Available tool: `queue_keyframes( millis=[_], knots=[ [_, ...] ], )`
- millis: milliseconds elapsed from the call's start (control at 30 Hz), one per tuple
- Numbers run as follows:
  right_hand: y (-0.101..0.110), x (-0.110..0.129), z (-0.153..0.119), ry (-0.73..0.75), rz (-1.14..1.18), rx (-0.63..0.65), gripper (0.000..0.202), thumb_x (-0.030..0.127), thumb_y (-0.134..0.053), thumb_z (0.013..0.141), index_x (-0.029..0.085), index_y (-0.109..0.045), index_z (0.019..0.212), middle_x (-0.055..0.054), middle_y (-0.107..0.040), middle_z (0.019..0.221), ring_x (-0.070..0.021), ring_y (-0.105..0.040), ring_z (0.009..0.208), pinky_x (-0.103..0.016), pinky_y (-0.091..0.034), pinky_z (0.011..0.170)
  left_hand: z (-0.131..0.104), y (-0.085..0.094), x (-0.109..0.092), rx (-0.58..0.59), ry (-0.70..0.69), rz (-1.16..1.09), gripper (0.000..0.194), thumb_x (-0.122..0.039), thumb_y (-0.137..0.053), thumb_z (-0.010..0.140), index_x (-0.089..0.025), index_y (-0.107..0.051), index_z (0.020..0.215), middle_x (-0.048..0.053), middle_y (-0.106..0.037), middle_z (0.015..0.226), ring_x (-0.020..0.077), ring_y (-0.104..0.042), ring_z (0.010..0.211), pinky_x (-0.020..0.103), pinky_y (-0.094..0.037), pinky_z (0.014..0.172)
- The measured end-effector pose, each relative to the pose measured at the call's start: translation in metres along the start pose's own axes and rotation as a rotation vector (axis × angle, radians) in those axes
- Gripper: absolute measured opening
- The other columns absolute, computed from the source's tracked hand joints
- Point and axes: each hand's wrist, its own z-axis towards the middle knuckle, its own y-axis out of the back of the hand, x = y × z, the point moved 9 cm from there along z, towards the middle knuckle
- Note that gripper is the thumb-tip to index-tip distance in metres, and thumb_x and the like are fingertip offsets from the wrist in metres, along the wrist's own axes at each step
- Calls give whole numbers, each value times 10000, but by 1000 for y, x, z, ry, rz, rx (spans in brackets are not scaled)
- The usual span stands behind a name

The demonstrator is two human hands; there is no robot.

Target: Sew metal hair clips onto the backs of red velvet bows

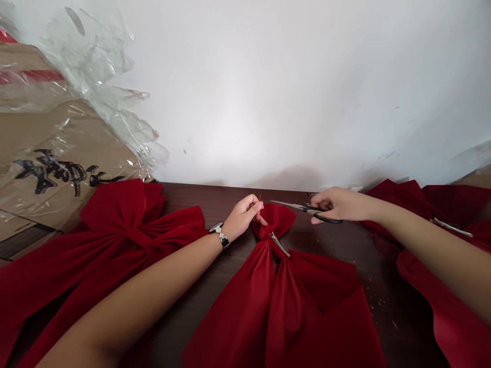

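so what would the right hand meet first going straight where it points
Probably the thin red strip at the left hand, with black-handled metal scissors leading; depth is unclear.

Lighting: soft; brightest on white wall (230,102), upper centre, greyer toward right. Shadows: faint smudge low on wall, mid-frame; bench (341,240) dim, red fabric (326,312) folds dark. Glare: glints on plastic (97,66), upper left. Distortion: wide-angle stretching toward edges.
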Motion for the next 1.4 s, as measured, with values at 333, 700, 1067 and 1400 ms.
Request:
queue_keyframes(
  millis=[333, 700, 1067, 1400],
  knots=[
    [-51, -89, -91, -353, -245, -354, 319, 504, -417, 877, 224, -563, 922, -66, -683, 834, -264, -639, 731, -315, -389, 612, 8, 65, -2, -406, -68, 68, 245, -373, -653, 790, -157, -567, 713, -27, -580, 619, 55, -467, 424, 210, -368, 478],
    [-33, -60, -78, -180, -583, -485, 213, 316, -542, 876, 207, -694, 977, -68, -726, 1002, -255, -703, 778, -297, -454, 558, 5, 56, -18, -342, -206, 246, 284, -416, -600, 831, -163, -562, 709, -22, -558, 588, 74, -451, 446, 209, -375, 454],
    [-12, 119, -19, 445, -813, -792, 257, 242, -439, 983, 189, -612, 1166, -41, -697, 832, -144, -610, 650, -267, -278, 539, -19, 8, -55, -160, -647, 694, 180, -282, -590, 857, -194, -601, 701, 22, -604, 688, 153, -515, 678, 292, -441, 685],
    [-3, 107, 16, 322, -831, -689, 230, 191, -437, 953, 183, -655, 881, -56, -671, 832, -163, -564, 790, -280, -265, 600, -19, 14, -59, -228, -700, 708, 98, -259, -570, 884, -191, -627, 843, 45, -653, 824, 180, -578, 837, 330, -474, 798]
  ],
)
